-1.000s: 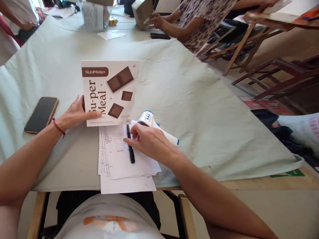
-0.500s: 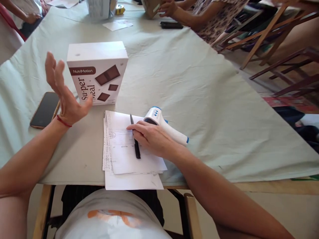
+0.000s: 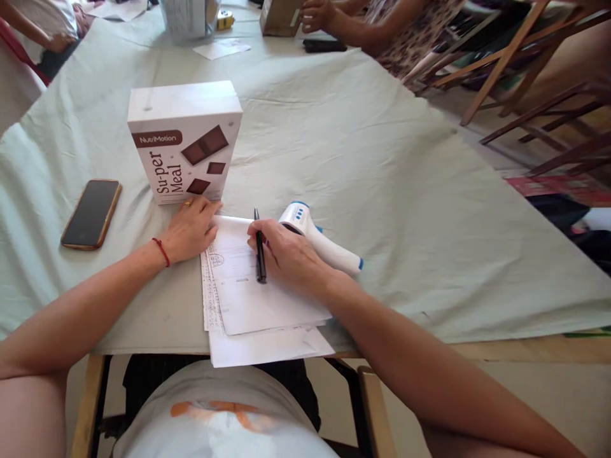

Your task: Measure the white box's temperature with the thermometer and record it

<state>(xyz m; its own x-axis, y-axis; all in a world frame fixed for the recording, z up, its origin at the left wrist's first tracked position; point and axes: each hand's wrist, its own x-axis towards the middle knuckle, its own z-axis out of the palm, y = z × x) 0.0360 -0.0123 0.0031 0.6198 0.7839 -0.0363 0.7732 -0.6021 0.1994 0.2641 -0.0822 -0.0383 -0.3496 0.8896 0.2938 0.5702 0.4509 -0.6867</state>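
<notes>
White box point(image 3: 182, 147), "NutriMotion Su-per Meal"

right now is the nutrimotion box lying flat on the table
No, the NutriMotion box stands upright on the cloth-covered table.

Location: indoor shared workspace; home, office or classroom cannot be distinguished. Indicators: large cloth-covered table point(image 3: 310, 133) bearing papers point(image 3: 274, 308) and a carton point(image 3: 280, 18); a person point(image 3: 377, 28) at its far right, a second person point(image 3: 56, 39) at its far left; wooden furniture point(image 3: 505, 63) beyond the right edge.
</notes>
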